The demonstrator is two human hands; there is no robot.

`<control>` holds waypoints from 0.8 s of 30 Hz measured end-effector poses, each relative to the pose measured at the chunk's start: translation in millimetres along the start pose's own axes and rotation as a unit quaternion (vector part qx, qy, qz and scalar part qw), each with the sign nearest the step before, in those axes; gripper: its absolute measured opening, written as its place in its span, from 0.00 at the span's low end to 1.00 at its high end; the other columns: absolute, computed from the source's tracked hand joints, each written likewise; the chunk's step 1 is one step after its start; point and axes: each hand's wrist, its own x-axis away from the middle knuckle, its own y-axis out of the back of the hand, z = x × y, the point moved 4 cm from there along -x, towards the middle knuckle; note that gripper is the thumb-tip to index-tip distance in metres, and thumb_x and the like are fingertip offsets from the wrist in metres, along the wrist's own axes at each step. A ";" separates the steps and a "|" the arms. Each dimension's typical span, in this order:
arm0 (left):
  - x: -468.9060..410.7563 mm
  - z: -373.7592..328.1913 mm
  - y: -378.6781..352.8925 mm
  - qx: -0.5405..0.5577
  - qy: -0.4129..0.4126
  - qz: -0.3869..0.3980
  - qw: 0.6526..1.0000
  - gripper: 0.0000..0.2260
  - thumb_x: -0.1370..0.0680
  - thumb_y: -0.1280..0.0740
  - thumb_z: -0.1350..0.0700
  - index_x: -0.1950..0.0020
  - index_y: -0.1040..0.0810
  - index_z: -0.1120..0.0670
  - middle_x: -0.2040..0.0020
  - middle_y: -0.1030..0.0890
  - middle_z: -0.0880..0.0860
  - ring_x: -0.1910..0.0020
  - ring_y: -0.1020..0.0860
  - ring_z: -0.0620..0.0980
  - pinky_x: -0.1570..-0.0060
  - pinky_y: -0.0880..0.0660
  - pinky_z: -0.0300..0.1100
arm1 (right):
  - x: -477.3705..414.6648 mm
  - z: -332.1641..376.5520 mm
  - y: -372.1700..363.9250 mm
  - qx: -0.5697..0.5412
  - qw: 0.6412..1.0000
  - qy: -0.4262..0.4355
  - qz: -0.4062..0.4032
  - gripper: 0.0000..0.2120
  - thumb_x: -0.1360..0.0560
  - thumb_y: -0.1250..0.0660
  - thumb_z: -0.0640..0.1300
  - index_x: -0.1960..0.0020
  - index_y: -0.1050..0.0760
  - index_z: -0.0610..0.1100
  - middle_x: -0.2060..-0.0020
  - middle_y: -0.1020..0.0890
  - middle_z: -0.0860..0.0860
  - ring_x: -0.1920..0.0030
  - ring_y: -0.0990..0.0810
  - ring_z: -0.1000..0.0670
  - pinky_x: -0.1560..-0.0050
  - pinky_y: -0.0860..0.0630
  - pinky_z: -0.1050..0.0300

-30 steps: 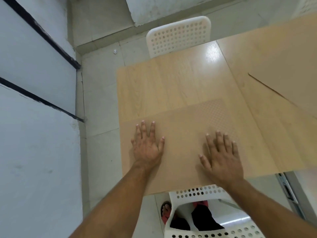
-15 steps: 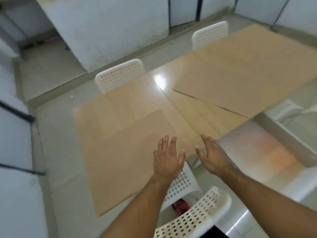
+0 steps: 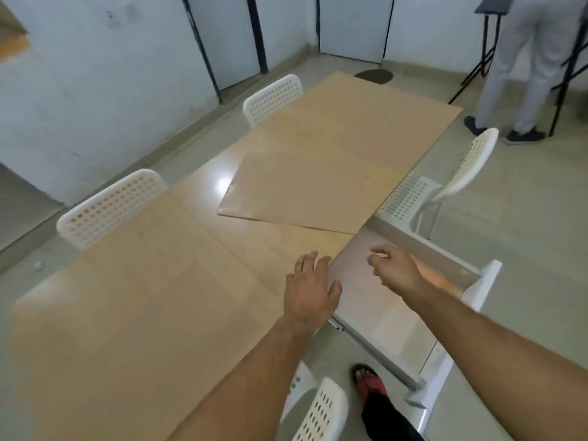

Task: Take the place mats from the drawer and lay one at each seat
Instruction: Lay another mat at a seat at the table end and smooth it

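Observation:
A tan place mat [image 3: 127, 345] lies flat at the near left seat of the long wooden table [image 3: 197, 237]. A second mat [image 3: 302, 192] lies askew in the middle, and a third [image 3: 366, 122] covers the far end. The white drawer [image 3: 479, 291] stands pulled out from the table's right side, its pale bottom showing. My left hand [image 3: 310, 289] hovers with fingers spread over the table edge beside the drawer. Over the drawer's inside, my right hand [image 3: 396, 270] has loosely bent fingers and holds nothing.
White perforated chairs stand at the left side [image 3: 111, 208], the far left [image 3: 273, 97], the right [image 3: 461, 167] and just below me [image 3: 321, 415]. A person in grey trousers [image 3: 525, 58] stands at the far right. My foot in a red sandal [image 3: 369, 383] is beside the drawer.
Both hands have lifted off the near mat and moved right to the open drawer. My view has swung from the near seat to the whole table.

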 end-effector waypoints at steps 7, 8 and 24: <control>-111.0 -28.1 -44.0 -0.018 0.042 0.059 0.997 0.26 0.19 0.40 0.44 0.23 0.36 0.51 0.21 0.39 0.52 0.22 0.44 0.53 0.30 0.37 0.56 | -98.8 -7.5 4.8 -0.026 0.996 -0.053 0.062 0.15 0.26 0.33 0.49 0.40 0.20 0.51 0.49 0.17 0.50 0.50 0.17 0.49 0.44 0.20 0.47; -125.7 -30.0 -50.0 -0.022 0.049 0.064 0.997 0.26 0.20 0.40 0.44 0.23 0.37 0.51 0.20 0.41 0.52 0.21 0.46 0.53 0.30 0.37 0.57 | -110.7 -8.3 4.1 -0.033 0.995 -0.065 0.067 0.14 0.26 0.33 0.48 0.41 0.21 0.51 0.51 0.16 0.50 0.50 0.17 0.49 0.44 0.20 0.47; -200.8 -37.3 -75.2 -0.067 0.100 0.043 0.992 0.12 0.20 0.38 0.44 0.41 0.20 0.46 0.35 0.25 0.46 0.34 0.29 0.52 0.41 0.34 0.49 | -175.7 -16.9 -5.8 -0.116 0.980 -0.119 0.105 0.08 0.21 0.35 0.43 0.46 0.19 0.47 0.53 0.15 0.53 0.57 0.16 0.50 0.58 0.22 0.55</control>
